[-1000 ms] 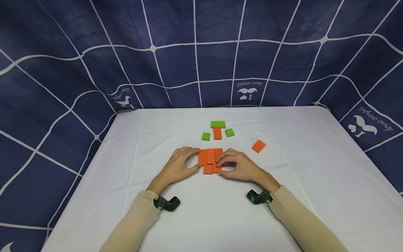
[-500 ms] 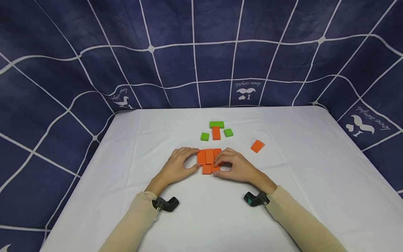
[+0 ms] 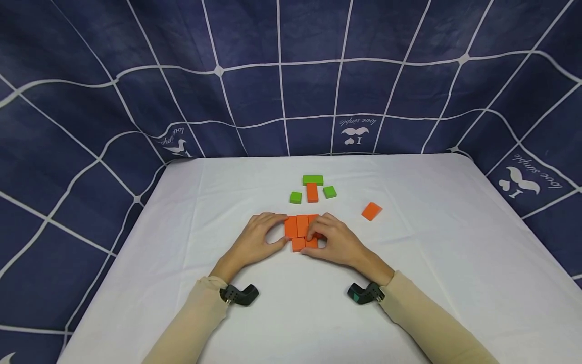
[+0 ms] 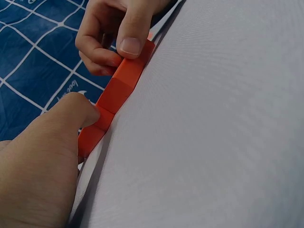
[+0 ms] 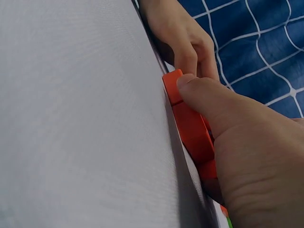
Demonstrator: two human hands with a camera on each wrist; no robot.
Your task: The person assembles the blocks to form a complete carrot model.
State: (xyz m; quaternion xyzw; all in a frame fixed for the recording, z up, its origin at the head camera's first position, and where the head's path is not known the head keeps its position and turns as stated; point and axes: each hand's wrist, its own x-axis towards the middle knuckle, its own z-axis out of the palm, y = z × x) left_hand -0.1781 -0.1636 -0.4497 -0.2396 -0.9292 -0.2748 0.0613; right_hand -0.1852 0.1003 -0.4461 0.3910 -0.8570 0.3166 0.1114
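Note:
Orange rectangular blocks lie flat together at the table's middle: three upright ones in a back row, with a front row of two shorter ones against them. My left hand (image 3: 258,239) spans the leftmost back block (image 3: 291,227), index finger at its far end and thumb at its near end. My right hand (image 3: 338,239) is over the right side, thumb on the near face of the front row and fingers curled down on top, pinching the front right block (image 3: 312,244). Its fingers partly cover the back right block. Beside it is the front left block (image 3: 298,245).
Farther back, a long green block (image 3: 312,180) touches an orange block (image 3: 312,193), flanked by two small green blocks, left (image 3: 296,197) and right (image 3: 330,192). A separate orange block (image 3: 372,211) lies tilted to the right. A blue gridded curtain (image 3: 254,91) hangs behind the white table (image 3: 291,313).
My right hand has shifted left along the front row, its thumb going from the right corner to nearer the middle. The left hand keeps its place at the blocks.

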